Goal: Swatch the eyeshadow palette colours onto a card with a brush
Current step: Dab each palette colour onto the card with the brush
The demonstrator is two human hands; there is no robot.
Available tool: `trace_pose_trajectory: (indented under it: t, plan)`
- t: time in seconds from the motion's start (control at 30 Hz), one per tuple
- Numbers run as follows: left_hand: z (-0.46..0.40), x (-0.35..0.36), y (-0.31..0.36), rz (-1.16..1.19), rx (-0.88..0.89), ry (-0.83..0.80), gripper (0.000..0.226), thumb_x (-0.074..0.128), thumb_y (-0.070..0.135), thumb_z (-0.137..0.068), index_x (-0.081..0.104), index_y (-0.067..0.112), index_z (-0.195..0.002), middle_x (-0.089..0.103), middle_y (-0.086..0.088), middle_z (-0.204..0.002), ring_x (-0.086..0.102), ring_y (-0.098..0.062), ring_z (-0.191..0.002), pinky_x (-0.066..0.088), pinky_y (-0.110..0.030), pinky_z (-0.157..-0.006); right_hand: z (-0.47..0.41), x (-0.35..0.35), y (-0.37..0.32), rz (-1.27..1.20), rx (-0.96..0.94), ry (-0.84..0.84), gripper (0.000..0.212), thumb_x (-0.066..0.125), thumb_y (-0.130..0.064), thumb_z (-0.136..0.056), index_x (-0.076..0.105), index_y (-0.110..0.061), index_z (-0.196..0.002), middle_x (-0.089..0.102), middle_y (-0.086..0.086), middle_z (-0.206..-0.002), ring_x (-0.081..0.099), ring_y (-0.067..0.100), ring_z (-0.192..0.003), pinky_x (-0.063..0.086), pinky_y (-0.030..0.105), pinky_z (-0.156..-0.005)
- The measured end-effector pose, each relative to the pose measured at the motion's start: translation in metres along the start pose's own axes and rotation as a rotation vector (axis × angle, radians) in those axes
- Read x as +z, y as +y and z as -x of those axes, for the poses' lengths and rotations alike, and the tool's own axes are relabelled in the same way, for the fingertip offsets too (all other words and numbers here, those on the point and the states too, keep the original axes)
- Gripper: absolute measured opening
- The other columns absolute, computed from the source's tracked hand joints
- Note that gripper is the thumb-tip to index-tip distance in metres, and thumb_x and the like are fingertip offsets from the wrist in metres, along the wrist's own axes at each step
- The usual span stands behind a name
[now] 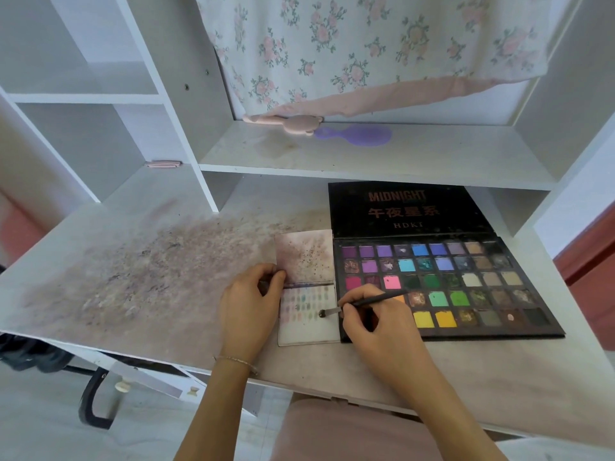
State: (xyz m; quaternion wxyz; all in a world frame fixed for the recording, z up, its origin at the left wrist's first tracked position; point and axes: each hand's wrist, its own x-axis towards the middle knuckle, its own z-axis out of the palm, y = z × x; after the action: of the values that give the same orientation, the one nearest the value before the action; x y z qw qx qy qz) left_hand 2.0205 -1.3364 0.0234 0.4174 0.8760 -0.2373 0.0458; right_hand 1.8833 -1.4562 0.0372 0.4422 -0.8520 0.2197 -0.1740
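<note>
A black eyeshadow palette lies open on the desk at the right, its lid folded back, with several rows of coloured pans. Just left of it lies a white card carrying rows of faint colour swatches, its upper half smudged. My right hand pinches a thin dark brush whose tip touches the card near its right edge. My left hand rests on the card's left edge, fingers curled over it at the fold.
The white desk is stained with powder across its left half. A shelf above holds a pink brush and a purple comb. Floral cloth hangs behind. White shelf dividers stand at the left.
</note>
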Motion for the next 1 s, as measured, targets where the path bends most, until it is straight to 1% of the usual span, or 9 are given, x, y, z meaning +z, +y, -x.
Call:
trace_pose_trajectory:
  t: [0.23,0.33,0.43,0.53,0.63,0.7,0.77,0.9,1.0]
  plan:
    - [0.0,0.0,-0.001,0.005,-0.008,0.005,0.009,0.059,0.024,-0.085,0.067,0.019,-0.086,0.065,0.004,-0.076,0.057,-0.014,-0.069,0.045,-0.029,-0.061,-0.002,0.001,0.0,-0.004,-0.016,0.007,0.01,0.054,-0.021,-0.086,0.056,-0.031,-0.085,0.062,-0.005,-0.074,0.058,0.008,-0.07,0.053,0.033,-0.067]
    - [0.0,0.001,-0.001,0.014,-0.008,0.006,0.009,0.059,0.023,-0.085,0.067,0.019,-0.085,0.064,0.004,-0.074,0.056,-0.015,-0.068,0.044,-0.029,-0.06,0.0,0.0,0.001,-0.069,-0.028,0.029,0.013,0.055,-0.018,-0.084,0.057,-0.03,-0.08,0.06,-0.009,-0.071,0.056,0.007,-0.066,0.05,0.023,-0.061]
    - [0.0,0.0,-0.001,0.012,-0.007,0.006,0.008,0.059,0.022,-0.085,0.067,0.019,-0.083,0.063,0.004,-0.073,0.055,-0.015,-0.067,0.043,-0.029,-0.059,0.003,-0.004,0.0,-0.261,-0.066,0.164,0.018,0.056,-0.011,-0.083,0.059,-0.027,-0.076,0.061,-0.007,-0.069,0.055,0.007,-0.06,0.043,0.014,-0.051]
    - [0.0,-0.001,0.001,0.023,-0.005,0.004,0.008,0.059,0.021,-0.085,0.065,0.02,-0.08,0.062,0.006,-0.071,0.055,-0.013,-0.066,0.042,-0.026,-0.058,0.006,-0.009,-0.001,-0.363,-0.093,0.272,0.015,0.05,-0.016,-0.079,0.06,-0.027,-0.078,0.061,-0.006,-0.077,0.054,0.014,-0.06,0.045,0.021,-0.05]
    - [0.0,-0.001,0.001,0.016,0.006,0.003,0.008,0.059,0.021,-0.085,0.065,0.021,-0.08,0.06,0.008,-0.069,0.053,-0.008,-0.064,0.039,-0.022,-0.055,0.007,-0.014,0.004,-0.382,-0.097,0.35,0.02,0.053,-0.008,-0.084,0.061,-0.026,-0.081,0.061,-0.004,-0.072,0.051,0.006,-0.053,0.04,0.013,-0.046]
    - [0.0,-0.001,0.001,0.014,0.011,0.002,0.007,0.059,0.021,-0.085,0.065,0.021,-0.081,0.06,0.008,-0.069,0.052,-0.006,-0.064,0.038,-0.021,-0.055,0.009,-0.021,0.009,-0.36,-0.087,0.404,0.029,0.053,0.001,-0.086,0.06,-0.027,-0.081,0.062,-0.004,-0.074,0.054,0.006,-0.056,0.041,0.01,-0.048]
    - [0.0,-0.001,0.001,0.013,0.01,0.0,0.007,0.059,0.02,-0.086,0.065,0.021,-0.083,0.06,0.009,-0.071,0.052,-0.004,-0.065,0.038,-0.02,-0.055,0.012,-0.03,0.014,-0.332,-0.07,0.451,0.03,0.051,0.0,-0.088,0.057,-0.029,-0.08,0.063,-0.012,-0.076,0.057,0.003,-0.061,0.042,0.008,-0.05]
    - [0.0,-0.001,0.001,0.015,0.017,0.0,0.006,0.059,0.018,-0.086,0.063,0.022,-0.082,0.059,0.009,-0.071,0.05,0.0,-0.064,0.034,-0.018,-0.054,0.021,-0.054,0.029,-0.303,-0.001,0.554,0.035,0.048,-0.002,-0.089,0.055,-0.035,-0.08,0.064,-0.013,-0.076,0.058,0.003,-0.062,0.047,0.015,-0.05]
    - [0.0,-0.001,0.002,0.02,0.008,-0.007,0.007,0.059,0.018,-0.086,0.066,0.017,-0.085,0.058,0.007,-0.07,0.049,0.0,-0.064,0.034,-0.018,-0.054,0.027,-0.075,0.04,-0.26,0.05,0.675,0.033,0.047,-0.004,-0.09,0.054,-0.035,-0.08,0.061,-0.011,-0.066,0.058,-0.001,-0.062,0.048,0.017,-0.051]
